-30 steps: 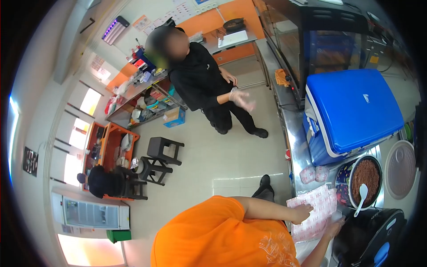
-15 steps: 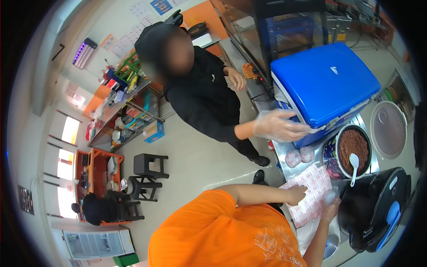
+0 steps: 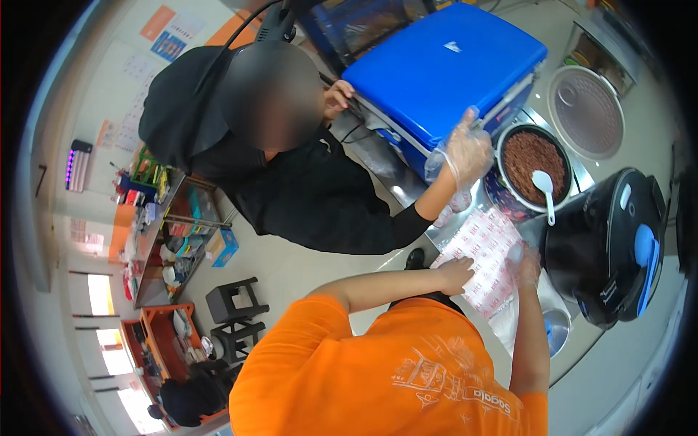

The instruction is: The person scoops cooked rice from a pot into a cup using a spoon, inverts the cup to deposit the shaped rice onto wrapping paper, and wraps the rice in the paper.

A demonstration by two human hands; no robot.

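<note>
Wrapping paper's [image 3: 488, 254] on the counter [image 3: 440, 234], cooler [image 3: 451, 80] behind it, wrapped bundles [image 3: 461, 201] in between. Pot's [image 3: 518, 200] to the right of those bundles, spoon [image 3: 544, 189] in it, lid [image 3: 585, 112] further right. Rice cooker's [image 3: 592, 243] right of the paper, bowl [image 3: 559, 336] nearer the front.

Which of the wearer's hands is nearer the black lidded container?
Right. The right hand is beside the black lidded container; the left hand is farther off, across the printed paper.

One wide head-worn view, forward and down over left hand [image 3: 456, 276] and right hand [image 3: 528, 267].
</note>
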